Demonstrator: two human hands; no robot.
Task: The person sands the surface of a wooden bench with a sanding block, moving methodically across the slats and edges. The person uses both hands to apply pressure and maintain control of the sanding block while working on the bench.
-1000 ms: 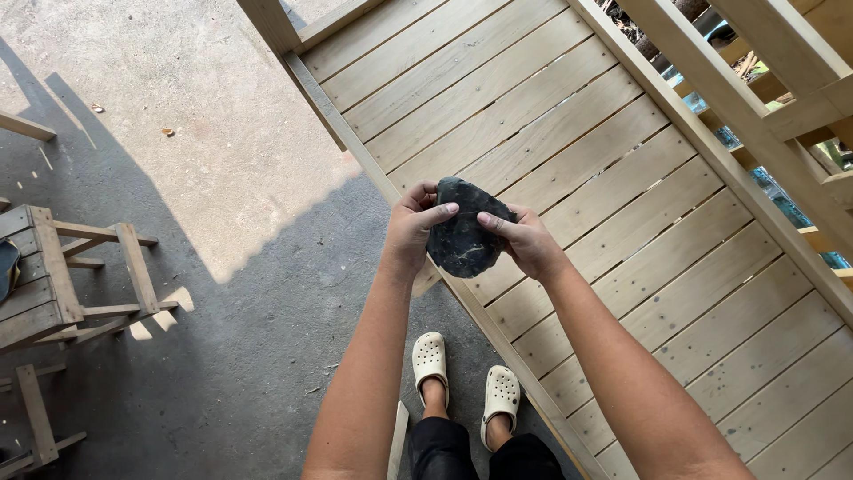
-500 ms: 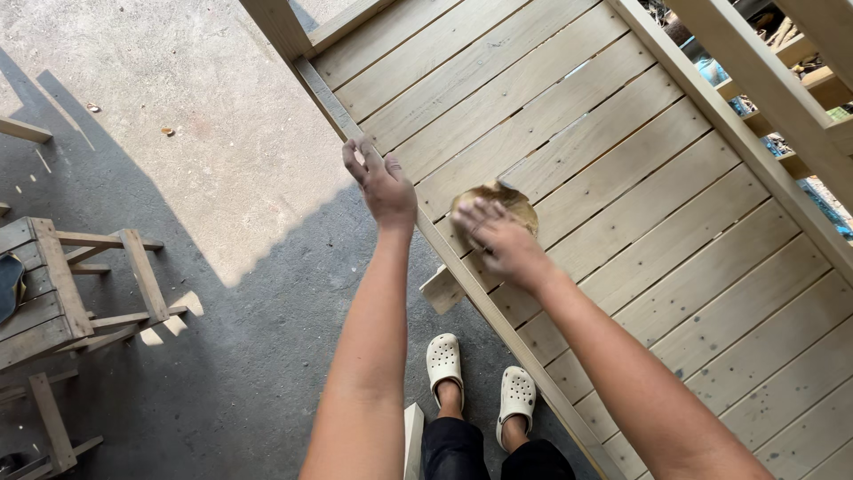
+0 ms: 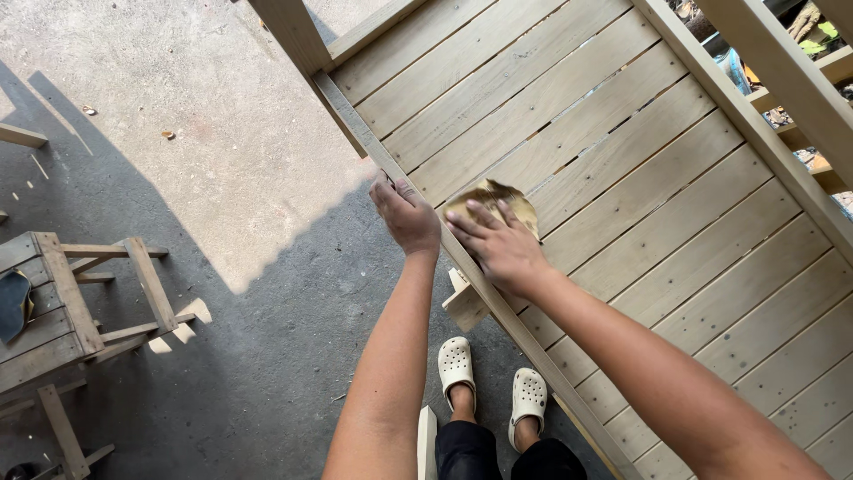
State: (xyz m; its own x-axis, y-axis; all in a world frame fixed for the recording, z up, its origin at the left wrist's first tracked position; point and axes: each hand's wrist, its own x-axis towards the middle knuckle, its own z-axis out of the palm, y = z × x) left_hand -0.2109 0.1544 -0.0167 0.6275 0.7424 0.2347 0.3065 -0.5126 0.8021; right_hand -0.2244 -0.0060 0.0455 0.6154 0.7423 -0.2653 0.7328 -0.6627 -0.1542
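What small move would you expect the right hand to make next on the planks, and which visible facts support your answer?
Probably a short rubbing stroke along the grain. The right hand lies flat, fingers spread, on a tan abrasive sheet resting on the slatted wooden panel, while the left hand grips the panel's edge rail, seemingly steadying it. Pressed flat with the frame braced, it looks ready for sanding.

Open planks ahead, rail at my right

My hands have bare slatted panel ahead to cross; the slanted rail shuts the right side, the frame post the far left, and a stool stands well apart.
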